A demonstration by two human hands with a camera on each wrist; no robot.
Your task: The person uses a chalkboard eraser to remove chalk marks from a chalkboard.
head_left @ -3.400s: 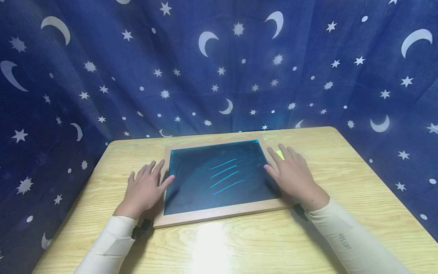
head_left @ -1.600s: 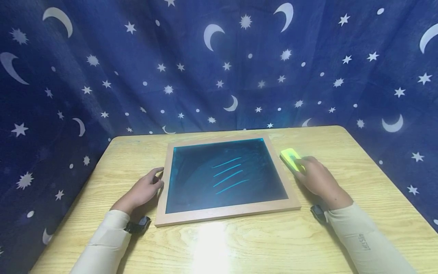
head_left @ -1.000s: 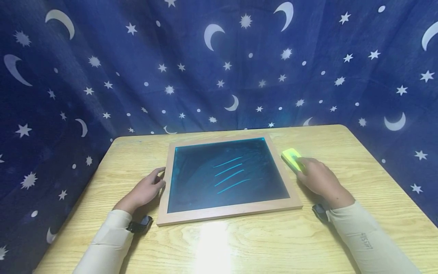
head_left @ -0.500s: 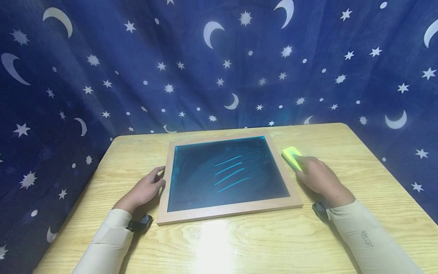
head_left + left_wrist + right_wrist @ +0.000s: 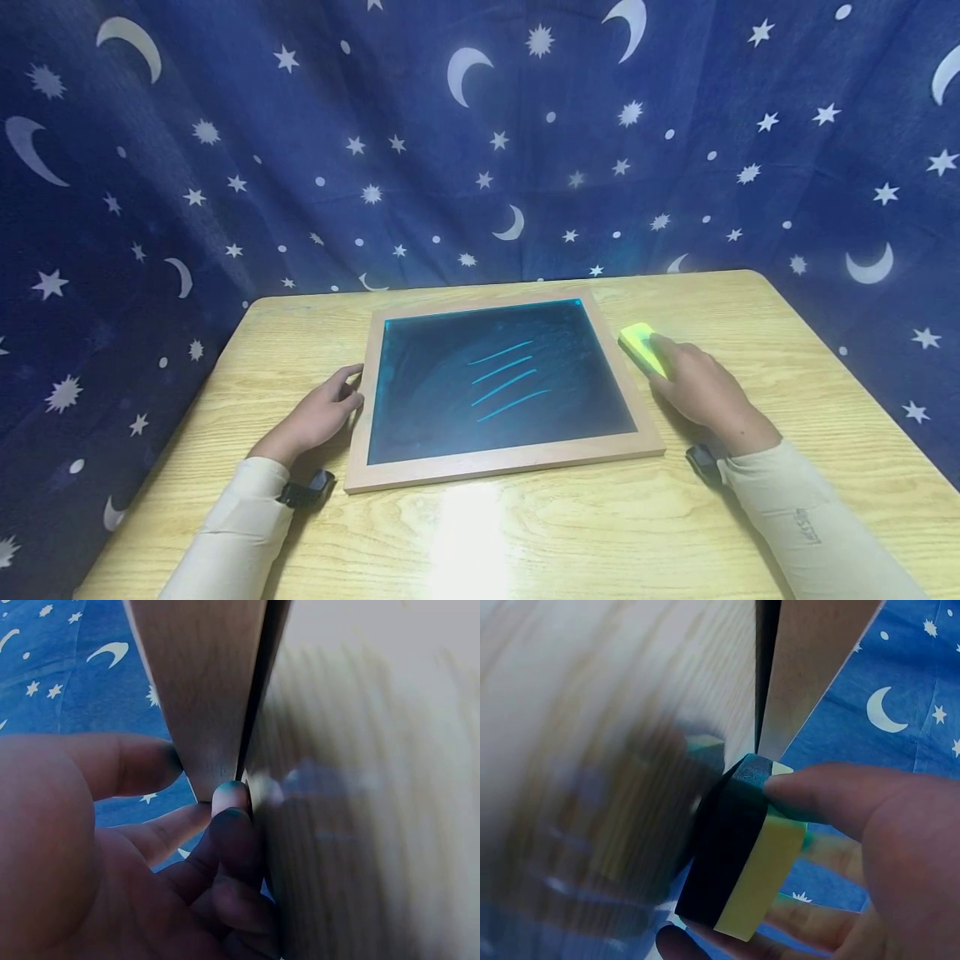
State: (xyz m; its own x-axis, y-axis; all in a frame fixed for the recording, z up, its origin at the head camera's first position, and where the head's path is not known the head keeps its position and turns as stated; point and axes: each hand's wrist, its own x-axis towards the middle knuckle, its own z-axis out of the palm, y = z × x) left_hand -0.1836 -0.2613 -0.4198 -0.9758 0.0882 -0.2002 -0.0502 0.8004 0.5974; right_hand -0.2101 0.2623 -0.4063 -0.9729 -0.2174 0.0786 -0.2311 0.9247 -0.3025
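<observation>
I see the right hand pinching the eraser, the left hand half-curled, gripping the chalkboard's left edge; if that grip slackens, a sideways shove could skid it.

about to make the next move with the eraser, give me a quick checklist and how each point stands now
1. Right hand gripping the eraser: ok.
2. Eraser's dark side facing the table: ok.
3. Left hand touching the board's left edge: ok.
4. Board lying flat on the table: ok.
5. Eraser over the blue lines: not ok, it is right of the board.
6. Eraser lifted off the table: cannot tell.
</observation>
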